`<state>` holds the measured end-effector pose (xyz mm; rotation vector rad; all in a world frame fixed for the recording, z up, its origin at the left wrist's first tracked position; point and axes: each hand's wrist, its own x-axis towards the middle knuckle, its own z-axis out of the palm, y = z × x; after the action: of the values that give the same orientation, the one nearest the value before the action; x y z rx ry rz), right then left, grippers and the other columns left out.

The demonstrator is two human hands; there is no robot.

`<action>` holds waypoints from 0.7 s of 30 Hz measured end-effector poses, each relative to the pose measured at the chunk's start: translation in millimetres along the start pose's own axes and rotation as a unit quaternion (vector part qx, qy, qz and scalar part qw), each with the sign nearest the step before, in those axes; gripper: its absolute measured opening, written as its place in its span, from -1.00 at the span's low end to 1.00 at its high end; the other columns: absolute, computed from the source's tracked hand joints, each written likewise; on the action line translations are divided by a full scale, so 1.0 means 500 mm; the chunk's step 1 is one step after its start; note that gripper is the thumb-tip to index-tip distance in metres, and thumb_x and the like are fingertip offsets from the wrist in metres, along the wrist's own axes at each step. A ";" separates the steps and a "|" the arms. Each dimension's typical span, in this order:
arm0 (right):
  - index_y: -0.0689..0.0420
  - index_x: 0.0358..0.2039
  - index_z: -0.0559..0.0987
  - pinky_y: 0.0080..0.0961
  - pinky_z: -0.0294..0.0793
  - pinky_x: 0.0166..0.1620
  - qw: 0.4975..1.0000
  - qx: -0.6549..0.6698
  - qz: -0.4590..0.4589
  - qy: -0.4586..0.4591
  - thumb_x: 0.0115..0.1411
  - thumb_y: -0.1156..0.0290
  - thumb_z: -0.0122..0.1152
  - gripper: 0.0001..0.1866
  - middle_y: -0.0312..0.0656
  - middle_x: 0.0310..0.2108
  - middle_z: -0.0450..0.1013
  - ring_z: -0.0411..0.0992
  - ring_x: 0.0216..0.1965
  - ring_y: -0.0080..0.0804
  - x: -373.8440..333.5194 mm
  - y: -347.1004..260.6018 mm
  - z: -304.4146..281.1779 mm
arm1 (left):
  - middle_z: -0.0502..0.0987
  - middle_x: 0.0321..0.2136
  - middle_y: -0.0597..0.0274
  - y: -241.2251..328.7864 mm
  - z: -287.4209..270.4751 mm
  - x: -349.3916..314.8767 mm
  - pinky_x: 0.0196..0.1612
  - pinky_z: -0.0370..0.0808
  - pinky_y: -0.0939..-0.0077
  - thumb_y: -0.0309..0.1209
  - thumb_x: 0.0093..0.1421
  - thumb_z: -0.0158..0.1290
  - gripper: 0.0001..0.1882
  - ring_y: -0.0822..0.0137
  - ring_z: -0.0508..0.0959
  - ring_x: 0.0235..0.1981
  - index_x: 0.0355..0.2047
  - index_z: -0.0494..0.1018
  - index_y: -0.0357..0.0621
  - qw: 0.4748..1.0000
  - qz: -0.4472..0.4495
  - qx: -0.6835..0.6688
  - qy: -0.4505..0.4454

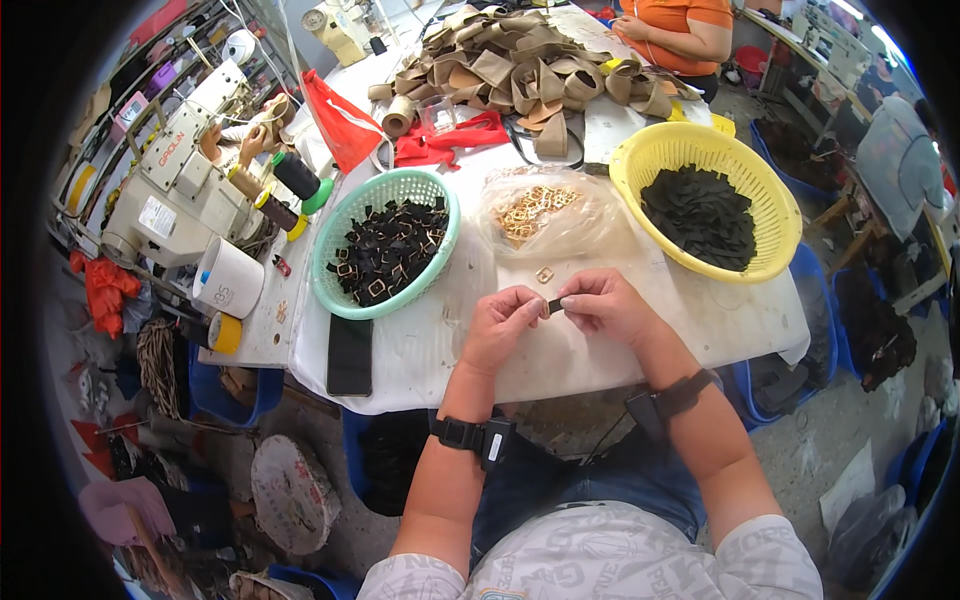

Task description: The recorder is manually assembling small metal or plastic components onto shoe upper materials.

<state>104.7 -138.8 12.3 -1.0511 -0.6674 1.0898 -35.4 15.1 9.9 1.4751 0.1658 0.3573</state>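
Observation:
Over the near edge of the white table, my left hand and my right hand meet fingertip to fingertip. Pinched between them is a short black strap piece. My left fingers hide its left end, so I cannot tell whether a buckle is there. Just beyond my fingers lies a loose gold square buckle. A clear plastic bag of gold buckles lies open behind it. The yellow basket at the right holds black strap pieces. In the green basket at the left, black pieces are mixed with gold buckles.
A black phone lies by the green basket. Sewing machines and thread cones stand at the left. Brown pieces are heaped at the back, near red cloth. A person in orange is across the table.

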 end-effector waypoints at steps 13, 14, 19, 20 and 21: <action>0.21 -0.38 0.49 -0.68 0.26 -0.62 1.000 -0.010 0.012 -0.009 0.21 0.45 0.15 -0.90 -0.32 -0.63 0.38 0.29 -0.69 -0.63 0.004 -0.003 0.013 | 0.50 -0.46 0.36 -0.005 -0.002 0.000 -0.32 0.35 0.69 -0.47 0.24 0.04 -0.87 0.57 0.40 -0.43 -0.42 0.50 -0.26 1.000 0.008 -0.006 -0.014; 0.21 -0.38 0.49 -0.68 0.26 -0.62 1.000 -0.011 0.012 -0.016 0.21 0.45 0.15 -0.90 -0.32 -0.63 0.38 0.29 -0.69 -0.63 0.003 -0.003 0.013 | 0.50 -0.46 0.36 -0.006 -0.002 0.001 -0.32 0.35 0.69 -0.46 0.24 0.04 -0.87 0.57 0.40 -0.43 -0.41 0.50 -0.26 1.000 0.007 -0.005 -0.014; 0.19 -0.39 0.48 -0.69 0.30 -0.61 0.999 -0.022 0.009 -0.031 0.20 0.46 0.15 -0.92 -0.30 -0.61 0.41 0.34 -0.67 -0.62 0.003 0.000 0.012 | 0.50 -0.46 0.37 -0.006 0.000 0.001 -0.32 0.35 0.69 -0.45 0.25 0.04 -0.87 0.57 0.40 -0.44 -0.39 0.50 -0.26 1.000 0.004 -0.008 -0.001; 0.18 -0.39 0.48 -0.70 0.31 -0.60 0.999 -0.022 0.010 -0.029 0.20 0.46 0.15 -0.92 -0.30 -0.61 0.42 0.35 -0.67 -0.61 0.003 -0.001 0.013 | 0.50 -0.46 0.37 -0.007 0.000 0.001 -0.32 0.35 0.69 -0.46 0.25 0.04 -0.88 0.57 0.41 -0.44 -0.39 0.50 -0.26 1.000 0.003 -0.008 0.003; 0.18 -0.39 0.48 -0.69 0.32 -0.60 1.000 -0.023 0.013 -0.012 0.20 0.46 0.15 -0.92 -0.29 -0.60 0.44 0.36 -0.67 -0.61 0.004 -0.001 0.014 | 0.50 -0.46 0.37 -0.008 0.000 0.000 -0.32 0.35 0.70 -0.46 0.24 0.04 -0.88 0.57 0.41 -0.44 -0.39 0.49 -0.26 1.000 0.001 -0.007 0.006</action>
<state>99.7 -134.7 15.3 -1.0902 -0.7021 1.1148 -34.7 15.0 6.1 1.4588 0.1710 0.3695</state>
